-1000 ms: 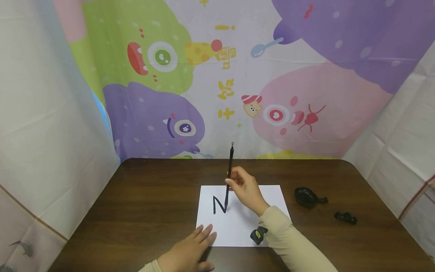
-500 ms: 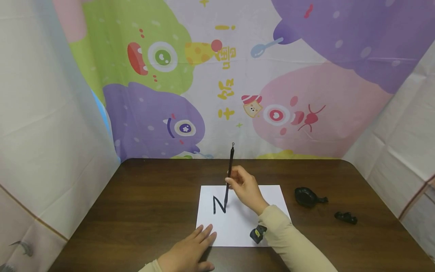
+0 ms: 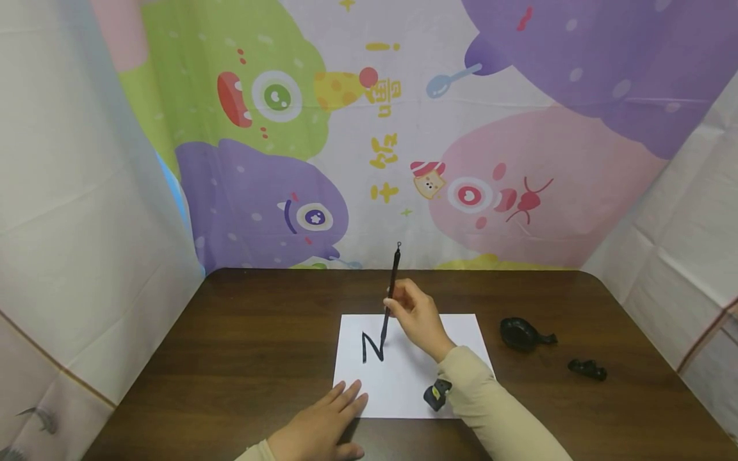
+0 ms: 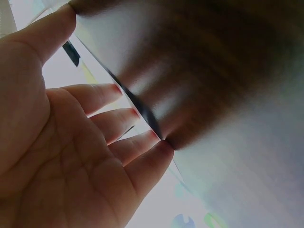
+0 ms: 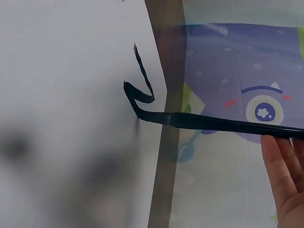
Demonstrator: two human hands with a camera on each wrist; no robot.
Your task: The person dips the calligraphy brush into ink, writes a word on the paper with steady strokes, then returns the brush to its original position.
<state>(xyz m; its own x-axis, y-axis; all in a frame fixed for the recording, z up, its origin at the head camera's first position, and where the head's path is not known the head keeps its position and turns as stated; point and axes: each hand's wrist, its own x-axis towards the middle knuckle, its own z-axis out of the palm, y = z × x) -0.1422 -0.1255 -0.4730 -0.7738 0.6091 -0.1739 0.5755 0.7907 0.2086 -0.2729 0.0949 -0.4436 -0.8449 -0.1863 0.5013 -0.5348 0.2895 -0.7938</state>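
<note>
Head view shows a white sheet (image 3: 392, 392) lying on a dark brown table (image 3: 242, 346); its far edge stands apart from the table's far edge, beyond which a printed backdrop (image 3: 375, 224) hangs. A broad strip of wood runs left of the sheet, a narrower one between its right edge and a black pan-shaped dish (image 3: 517, 334). Farther right and nearer the person, a small black object (image 3: 587, 369) lies well short of the table's right edge. Left hand (image 3: 323, 422) is flat with fingers extended and thumb apart, grasping nothing; its fingertips rest at the sheet's near left corner. Right hand (image 3: 416, 317) is above the sheet, thumb and fingers pinching a black brush (image 3: 394, 272) along its handle. A black wrist device (image 3: 436, 396) is seen over the sheet's near right part. The brush is over the sheet's left half, bristles down, looped end up; its long axis is steep, the top leaning slightly right in head view. Right wrist view shows its bristles meeting the last stroke of an N-shaped black mark (image 3: 372, 346), tip towards the sheet.
</note>
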